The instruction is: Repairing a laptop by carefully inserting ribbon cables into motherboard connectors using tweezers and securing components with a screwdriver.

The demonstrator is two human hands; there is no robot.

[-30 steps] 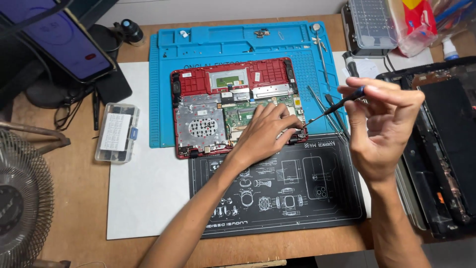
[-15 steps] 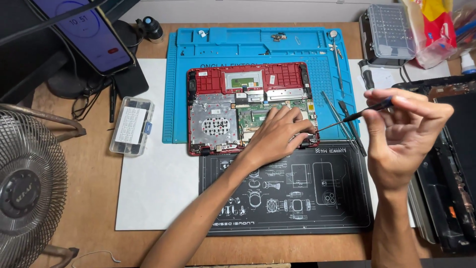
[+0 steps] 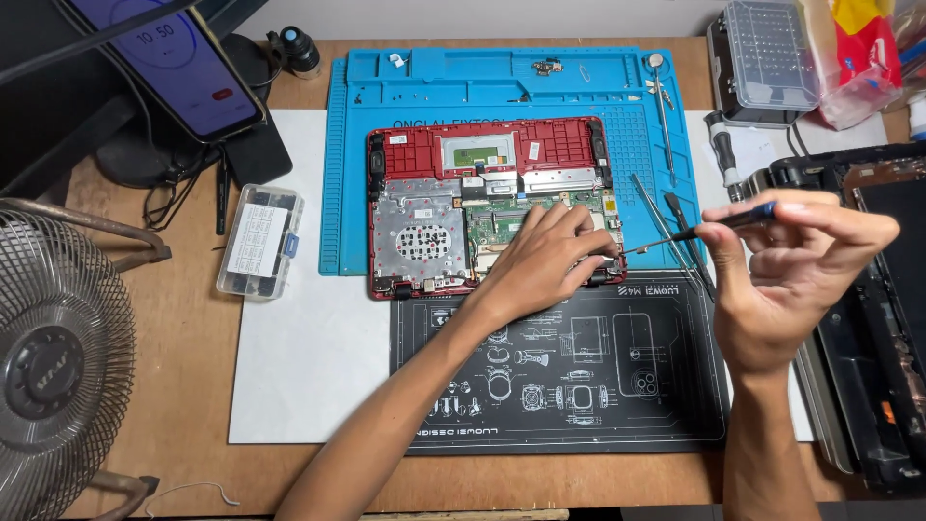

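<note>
Laptop (image 3: 453,207): opened red shell, board exposed, lying on the blue mat (image 3: 386,87) at its lower edge, just above the black mat (image 3: 579,386).
Left hand (image 3: 545,265): rests on the laptop's lower right corner, fingers curled down onto the board; whether it pinches anything cannot be told.
Right hand (image 3: 786,275): raised over the table's right side, fingers closed around a screwdriver (image 3: 699,230).
Screwdriver: thin shaft slants left, tip reaching the left fingertips at the laptop's right edge.
Parts box (image 3: 258,241): clear, left of the blue mat.
Fan (image 3: 58,362): table's left edge.
</note>
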